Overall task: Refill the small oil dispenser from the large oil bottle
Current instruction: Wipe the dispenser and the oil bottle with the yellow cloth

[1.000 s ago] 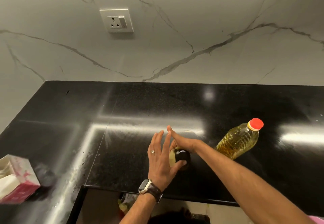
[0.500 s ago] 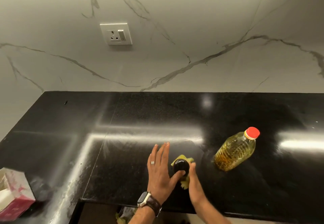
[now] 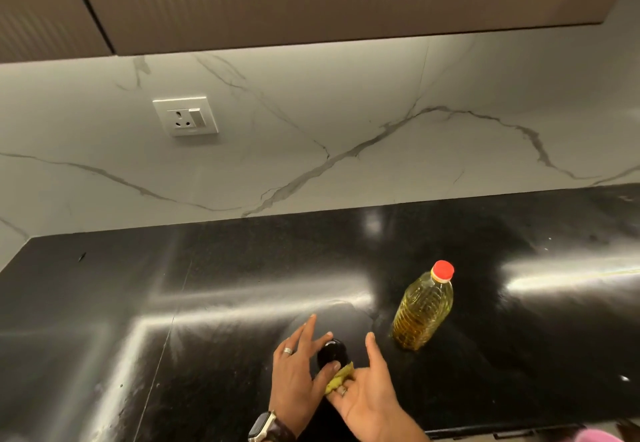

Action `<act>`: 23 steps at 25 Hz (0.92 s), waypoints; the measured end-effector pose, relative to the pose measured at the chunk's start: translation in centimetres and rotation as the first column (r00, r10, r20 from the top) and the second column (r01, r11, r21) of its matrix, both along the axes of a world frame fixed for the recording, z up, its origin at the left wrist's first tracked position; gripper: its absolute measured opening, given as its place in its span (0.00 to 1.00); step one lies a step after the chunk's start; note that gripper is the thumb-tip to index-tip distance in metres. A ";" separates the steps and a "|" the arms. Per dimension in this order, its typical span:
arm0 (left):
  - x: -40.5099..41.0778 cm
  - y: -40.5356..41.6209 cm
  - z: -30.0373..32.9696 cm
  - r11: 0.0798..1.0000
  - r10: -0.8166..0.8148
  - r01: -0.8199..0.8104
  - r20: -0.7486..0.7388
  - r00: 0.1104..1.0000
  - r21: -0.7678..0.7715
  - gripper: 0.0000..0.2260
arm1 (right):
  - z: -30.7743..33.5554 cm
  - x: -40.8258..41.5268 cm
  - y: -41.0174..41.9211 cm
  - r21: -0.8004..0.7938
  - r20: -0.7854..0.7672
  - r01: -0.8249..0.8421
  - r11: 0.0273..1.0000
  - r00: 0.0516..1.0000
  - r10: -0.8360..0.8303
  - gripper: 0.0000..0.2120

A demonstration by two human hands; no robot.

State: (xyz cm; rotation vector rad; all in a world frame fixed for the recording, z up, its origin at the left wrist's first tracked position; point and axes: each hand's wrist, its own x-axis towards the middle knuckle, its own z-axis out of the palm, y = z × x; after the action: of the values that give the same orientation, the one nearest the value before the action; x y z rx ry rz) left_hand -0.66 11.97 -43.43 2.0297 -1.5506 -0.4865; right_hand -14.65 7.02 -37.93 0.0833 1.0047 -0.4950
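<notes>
Standing capped: oil bottle (image 3: 424, 310), approx. full; dispenser (image 3: 332, 354) black-topped.

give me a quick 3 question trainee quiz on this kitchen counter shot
1. True or false: the large oil bottle still has its red cap on.
2. Which hand touches the black top of the small oil dispenser? A) left hand B) right hand
3. Fill in: the bottle stands on the dispenser's ____ side.

Key: 1 true; 2 A; 3 right
</notes>
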 end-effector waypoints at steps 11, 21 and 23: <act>0.3 -0.5 -0.2 0.998 -0.007 0.007 0.017 1.000 0.055 0.35 | -4.5 3.1 0.1 0.232 -0.034 0.153 0.961 0.988 -0.149 0.45; 0.0 -0.2 0.4 1.000 -0.019 0.018 -0.011 1.000 -0.011 0.31 | -2.2 1.1 -0.7 -0.370 -0.384 -0.272 0.888 0.915 0.120 0.32; -0.1 -0.2 0.2 1.000 -0.014 0.014 -0.012 1.000 -0.014 0.31 | -1.1 1.5 -0.4 -0.456 -0.564 -0.496 0.739 0.803 0.190 0.29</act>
State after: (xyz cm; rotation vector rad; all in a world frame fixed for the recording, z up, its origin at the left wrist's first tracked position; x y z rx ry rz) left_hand -0.73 11.73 -43.22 2.0035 -1.5583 -0.4910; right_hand -13.17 6.66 -38.99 -0.8316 1.2802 -0.4572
